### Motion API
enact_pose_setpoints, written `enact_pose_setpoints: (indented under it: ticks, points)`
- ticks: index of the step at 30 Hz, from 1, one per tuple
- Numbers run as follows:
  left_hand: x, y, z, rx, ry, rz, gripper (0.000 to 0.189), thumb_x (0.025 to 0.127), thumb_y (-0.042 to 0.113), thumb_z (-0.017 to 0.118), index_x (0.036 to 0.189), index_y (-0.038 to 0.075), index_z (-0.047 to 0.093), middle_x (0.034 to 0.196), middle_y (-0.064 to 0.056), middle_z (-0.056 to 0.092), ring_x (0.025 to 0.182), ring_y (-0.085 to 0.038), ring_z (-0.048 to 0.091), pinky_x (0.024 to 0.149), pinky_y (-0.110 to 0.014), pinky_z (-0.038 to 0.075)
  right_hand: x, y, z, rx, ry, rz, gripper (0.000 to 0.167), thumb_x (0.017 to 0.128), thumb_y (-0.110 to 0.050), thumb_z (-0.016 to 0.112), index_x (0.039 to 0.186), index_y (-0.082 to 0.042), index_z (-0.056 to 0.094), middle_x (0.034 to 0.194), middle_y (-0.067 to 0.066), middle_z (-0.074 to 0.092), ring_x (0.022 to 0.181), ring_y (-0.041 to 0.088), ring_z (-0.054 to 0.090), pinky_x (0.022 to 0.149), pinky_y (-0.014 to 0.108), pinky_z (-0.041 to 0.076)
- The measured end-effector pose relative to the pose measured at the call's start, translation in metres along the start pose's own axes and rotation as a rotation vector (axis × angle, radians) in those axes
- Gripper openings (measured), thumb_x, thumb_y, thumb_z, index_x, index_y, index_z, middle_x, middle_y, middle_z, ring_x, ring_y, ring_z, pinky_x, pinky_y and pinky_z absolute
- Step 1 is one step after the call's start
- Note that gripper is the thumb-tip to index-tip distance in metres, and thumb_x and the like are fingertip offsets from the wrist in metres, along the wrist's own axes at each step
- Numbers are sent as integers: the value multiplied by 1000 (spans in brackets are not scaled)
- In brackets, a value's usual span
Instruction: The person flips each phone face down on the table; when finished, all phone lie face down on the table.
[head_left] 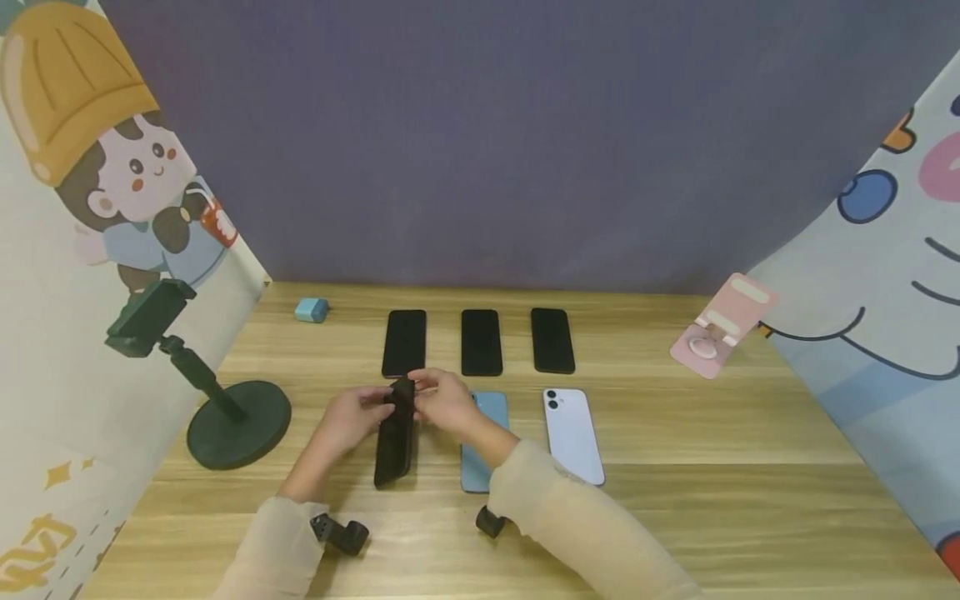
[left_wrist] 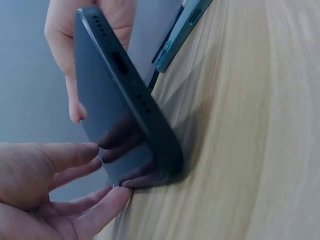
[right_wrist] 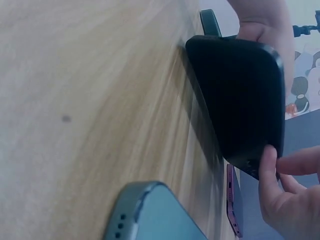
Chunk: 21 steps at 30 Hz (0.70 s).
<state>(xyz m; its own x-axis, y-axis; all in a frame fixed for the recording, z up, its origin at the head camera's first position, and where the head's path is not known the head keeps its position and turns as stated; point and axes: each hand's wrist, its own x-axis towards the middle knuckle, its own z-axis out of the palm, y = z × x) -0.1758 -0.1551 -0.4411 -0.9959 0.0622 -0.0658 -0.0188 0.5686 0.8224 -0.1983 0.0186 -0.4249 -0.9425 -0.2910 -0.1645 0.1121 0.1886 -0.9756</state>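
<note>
A black phone stands tilted on its long edge on the table, between both hands. My left hand is on its left side; in the left wrist view, that hand's fairly straight fingers touch the glossy screen near the lower edge. My right hand pinches the phone's far upper corner, seen in the right wrist view with thumb and fingers at the dark back. Under the right forearm lies a light blue phone, partly covered. To its right is a white phone, back up.
Three dark phones lie in a row behind the hands. A dark green phone stand is at the left, a blue charger block at the back left, and a pink folding stand at the back right.
</note>
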Motion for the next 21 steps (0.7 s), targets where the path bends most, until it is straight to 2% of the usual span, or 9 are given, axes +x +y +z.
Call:
enact_pose_setpoints:
  ticks: [4, 8, 12, 18, 21]
  points:
    - [-2, 5, 4, -64, -10, 27, 36, 94, 11, 65, 127, -3, 62, 117, -26, 63, 90, -30, 68, 67, -34, 57, 0, 1, -3, 20, -6, -43, 47, 80, 18, 58, 124, 2, 61, 105, 11, 57, 89, 21, 64, 69, 31, 57]
    - [-5, 10, 7, -222, -38, 17, 39, 97, 7, 61, 134, -3, 56, 130, -27, 55, 103, -36, 64, 74, -37, 57, -2, -1, -5, 127, -28, -42, 47, 83, 21, 57, 128, 6, 56, 110, 15, 55, 93, 26, 64, 76, 35, 57]
    - [-6, 12, 9, -365, -48, -14, 42, 99, 2, 55, 140, -3, 49, 134, -30, 49, 110, -40, 59, 79, -40, 56, -3, -4, -5, 190, -54, -30, 48, 85, 21, 55, 131, 8, 52, 116, 17, 54, 96, 28, 63, 80, 38, 56]
    - [-7, 13, 10, -489, -62, -39, 44, 100, -2, 50, 143, -3, 44, 134, -33, 44, 110, -42, 58, 82, -43, 54, -4, -8, -4, 187, -53, -16, 48, 87, 19, 57, 133, 6, 52, 118, 17, 53, 100, 30, 62, 81, 40, 55]
    - [-7, 12, 9, -496, -60, -25, 43, 100, -2, 48, 143, -4, 43, 134, -34, 45, 109, -40, 59, 83, -43, 54, -3, -9, -2, 192, -49, -13, 48, 87, 18, 59, 133, 6, 52, 116, 18, 54, 100, 31, 62, 80, 40, 56]
